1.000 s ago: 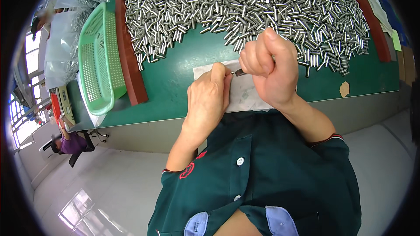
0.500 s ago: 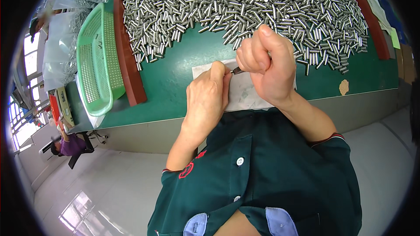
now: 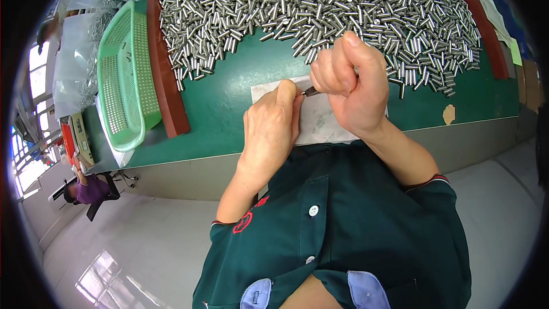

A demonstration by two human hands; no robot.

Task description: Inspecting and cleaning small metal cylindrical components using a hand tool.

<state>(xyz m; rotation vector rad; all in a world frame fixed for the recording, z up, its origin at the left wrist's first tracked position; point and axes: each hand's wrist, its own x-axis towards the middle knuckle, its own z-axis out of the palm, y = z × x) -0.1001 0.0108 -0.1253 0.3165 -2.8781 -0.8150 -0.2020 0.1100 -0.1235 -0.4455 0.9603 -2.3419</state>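
Over the cloth, my left hand [image 3: 270,123] is closed, thumb and fingertips pinched together. A small shiny metal piece, seemingly a metal pin [image 3: 302,94], just shows at these fingertips; most of it is hidden. My right hand [image 3: 357,86] is closed in a fist, thumb uppermost, around a slim dark tool [image 3: 310,91]. Only the tool's short front end shows, pointing left and meeting the piece at my left fingertips. Its kind cannot be made out. Beneath both hands lies a pale, stained cloth [image 3: 320,125] at the near edge of the green table [image 3: 220,94].
A large heap of short metal pins [image 3: 320,6] covers the far part of the table. Red-brown rails [image 3: 167,80] border it on both sides. Left stand a green plastic basket [image 3: 137,86] and clear bags [image 3: 74,63] of metal parts. Another person [image 3: 91,190] sits far left.
Both hands keep nearly the same place and grip. The whole picture has shifted slightly. No thing is visibly taken up or let go.
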